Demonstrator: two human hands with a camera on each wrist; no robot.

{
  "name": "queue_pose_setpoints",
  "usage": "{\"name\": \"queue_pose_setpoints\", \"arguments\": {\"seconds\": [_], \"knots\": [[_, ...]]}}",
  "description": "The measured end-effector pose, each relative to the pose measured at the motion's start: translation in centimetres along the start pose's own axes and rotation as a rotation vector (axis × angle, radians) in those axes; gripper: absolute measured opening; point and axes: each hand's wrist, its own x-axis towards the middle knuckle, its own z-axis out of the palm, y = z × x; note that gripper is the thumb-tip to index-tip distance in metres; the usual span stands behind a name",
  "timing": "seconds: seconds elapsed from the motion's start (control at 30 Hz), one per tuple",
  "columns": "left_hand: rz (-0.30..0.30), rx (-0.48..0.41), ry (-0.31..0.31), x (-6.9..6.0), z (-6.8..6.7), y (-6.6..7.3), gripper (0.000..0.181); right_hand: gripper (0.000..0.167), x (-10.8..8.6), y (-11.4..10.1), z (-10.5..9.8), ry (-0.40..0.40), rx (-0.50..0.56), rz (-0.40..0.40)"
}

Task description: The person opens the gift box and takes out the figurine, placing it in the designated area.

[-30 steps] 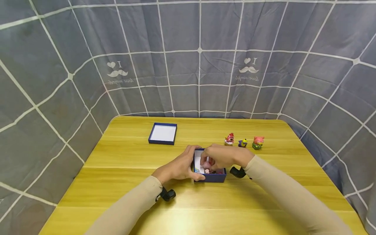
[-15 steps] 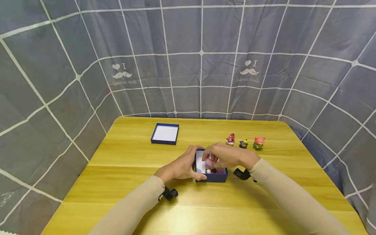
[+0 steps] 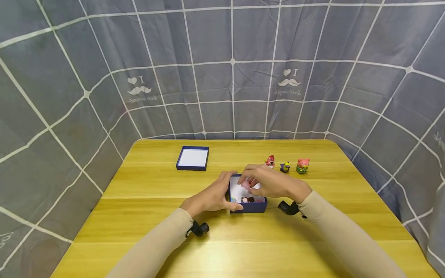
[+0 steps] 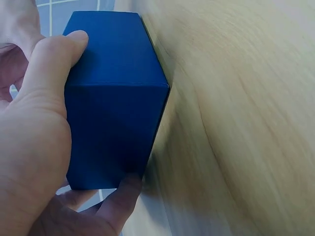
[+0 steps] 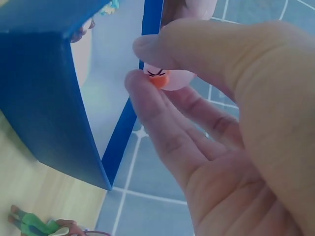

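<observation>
The left hand (image 3: 213, 197) grips the open blue box (image 3: 248, 208), thumb in front. Over it, the right hand (image 3: 272, 181) pinches a pink figurine (image 3: 245, 184) thumb-to-fingers.

Most of the pink figure (image 3: 245, 184) is covered by the thumb and fingers of the right hand (image 3: 272, 181), so its full shape cannot be told. Part of the rim of the blue box (image 3: 248, 207) is hidden by the same hand; the little figures (image 3: 247, 199) inside are too small to be made out. Some left hand (image 3: 213, 197) fingers are concealed behind the box. The lower part of the red figure (image 3: 270, 160) is blocked. In the right wrist view, a green-clad figure (image 5: 37, 226) is cut off by the lower edge, as are both sleeves (image 3: 163, 239) in the head view.
</observation>
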Motion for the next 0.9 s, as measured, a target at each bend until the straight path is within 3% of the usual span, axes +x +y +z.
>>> {"name": "queue_pose_setpoints", "arguments": {"seconds": [0.2,0.53,0.9], "knots": [[0.022,0.031,0.027,-0.2,-0.1,0.2,0.120,0.028,0.0,-0.3,0.4,0.070,0.013,-0.041],[0.029,0.034,0.020,-0.1,0.2,0.1,0.118,0.027,-0.4,-0.3,1.3,0.112,0.060,-0.044],[0.027,0.034,0.008,0.0,-0.1,0.5,0.118,0.030,-1.1,-0.6,1.5,0.140,0.074,0.017]]}}
